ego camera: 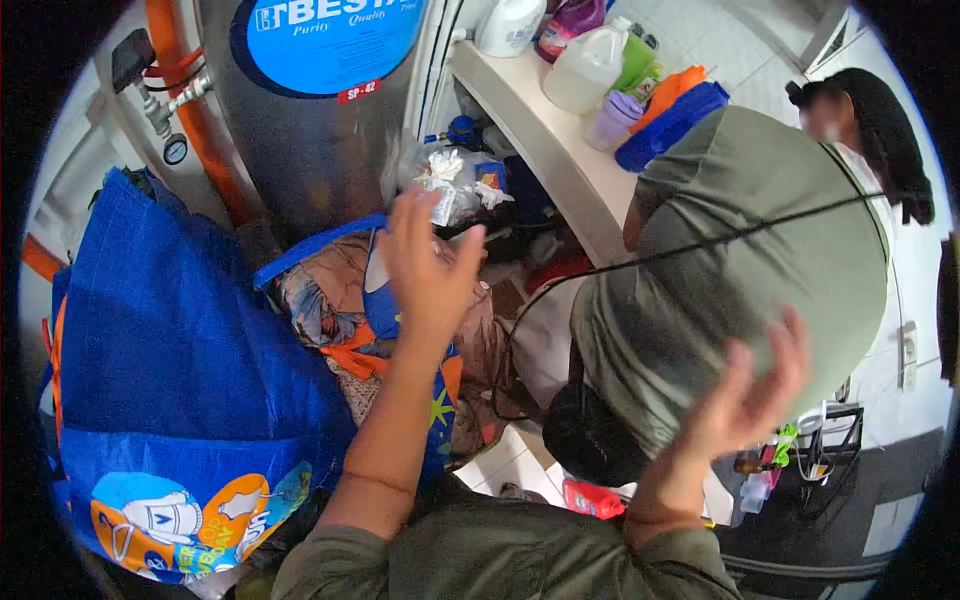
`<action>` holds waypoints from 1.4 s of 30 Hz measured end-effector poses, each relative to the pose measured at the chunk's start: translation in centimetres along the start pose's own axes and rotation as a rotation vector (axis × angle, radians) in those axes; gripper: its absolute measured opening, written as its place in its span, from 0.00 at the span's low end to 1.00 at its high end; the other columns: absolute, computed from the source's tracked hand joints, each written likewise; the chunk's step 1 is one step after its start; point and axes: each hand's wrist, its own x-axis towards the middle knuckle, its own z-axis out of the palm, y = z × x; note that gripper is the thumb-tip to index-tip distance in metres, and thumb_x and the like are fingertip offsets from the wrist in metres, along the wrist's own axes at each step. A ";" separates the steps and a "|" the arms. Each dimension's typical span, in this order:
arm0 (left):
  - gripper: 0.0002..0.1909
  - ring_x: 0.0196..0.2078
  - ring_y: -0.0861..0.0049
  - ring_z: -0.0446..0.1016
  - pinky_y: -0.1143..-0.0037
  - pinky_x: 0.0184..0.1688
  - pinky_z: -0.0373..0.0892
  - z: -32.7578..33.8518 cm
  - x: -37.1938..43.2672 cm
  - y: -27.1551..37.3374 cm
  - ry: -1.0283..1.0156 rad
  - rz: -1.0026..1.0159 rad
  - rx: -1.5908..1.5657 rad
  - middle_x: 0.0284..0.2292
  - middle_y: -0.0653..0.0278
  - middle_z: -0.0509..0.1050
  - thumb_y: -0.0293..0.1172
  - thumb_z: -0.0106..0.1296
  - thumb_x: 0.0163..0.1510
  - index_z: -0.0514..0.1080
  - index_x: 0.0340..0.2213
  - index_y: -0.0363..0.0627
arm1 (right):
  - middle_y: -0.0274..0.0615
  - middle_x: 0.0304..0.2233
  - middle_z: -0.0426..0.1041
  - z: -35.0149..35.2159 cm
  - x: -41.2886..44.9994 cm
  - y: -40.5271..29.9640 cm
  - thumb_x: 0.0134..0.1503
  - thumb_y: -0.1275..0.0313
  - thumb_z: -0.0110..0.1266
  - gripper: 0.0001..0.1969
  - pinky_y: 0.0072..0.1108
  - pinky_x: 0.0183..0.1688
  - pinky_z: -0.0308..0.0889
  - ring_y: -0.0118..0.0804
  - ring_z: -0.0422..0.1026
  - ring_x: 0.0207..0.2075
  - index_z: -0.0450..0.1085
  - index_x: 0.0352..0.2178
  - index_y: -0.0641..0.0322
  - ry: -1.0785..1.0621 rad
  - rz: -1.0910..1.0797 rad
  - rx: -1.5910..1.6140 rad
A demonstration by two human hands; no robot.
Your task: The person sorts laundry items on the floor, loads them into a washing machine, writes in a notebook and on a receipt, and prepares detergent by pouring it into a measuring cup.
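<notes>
My left hand is raised and slightly blurred, its fingers apart and nothing in it. Beneath it is an opened blue bag with orange straps, packed with brown and patterned fabric. My right hand, also blurred, is held up with spread fingers and is empty. Behind that hand bulges a large olive-green cloth, apparently a garment; whether the hand touches it I cannot tell. A thin black cord crosses the cloth. A tall blue bag with printed pictures stands to the left of my left arm.
A steel tank stands behind the bags, beside an orange post and a pressure gauge. Several bottles, including a translucent jug, line a pale counter. Another person is at upper right. A red package lies low down.
</notes>
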 end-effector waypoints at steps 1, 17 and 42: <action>0.26 0.50 0.57 0.58 0.61 0.51 0.50 1.3 0.6 0.9 -0.018 0.023 -0.032 0.47 0.51 0.61 0.35 0.55 0.40 0.62 0.42 0.40 | 0.50 0.46 0.62 -1.9 0.0 1.9 0.49 0.75 0.47 0.17 0.30 0.52 0.51 0.43 0.60 0.49 0.60 0.43 0.66 0.155 0.005 -0.064; 0.23 0.43 0.56 0.65 0.67 0.46 0.61 39.3 7.3 2.1 -0.389 0.116 -0.501 0.40 0.51 0.67 0.32 0.50 0.42 0.62 0.42 0.38 | 0.43 0.57 0.44 -7.2 -9.0 8.8 0.55 0.48 0.27 0.33 0.36 0.57 0.44 0.44 0.47 0.57 0.44 0.55 0.60 0.662 1.026 -0.136; 0.18 0.29 0.52 0.71 0.61 0.32 0.66 49.3 7.4 7.7 -0.412 0.043 -0.367 0.24 0.44 0.71 0.33 0.53 0.38 0.62 0.29 0.35 | 0.42 0.58 0.43 -8.6 -11.5 10.9 0.54 0.47 0.26 0.34 0.36 0.57 0.43 0.44 0.45 0.57 0.42 0.55 0.61 0.849 0.959 -0.347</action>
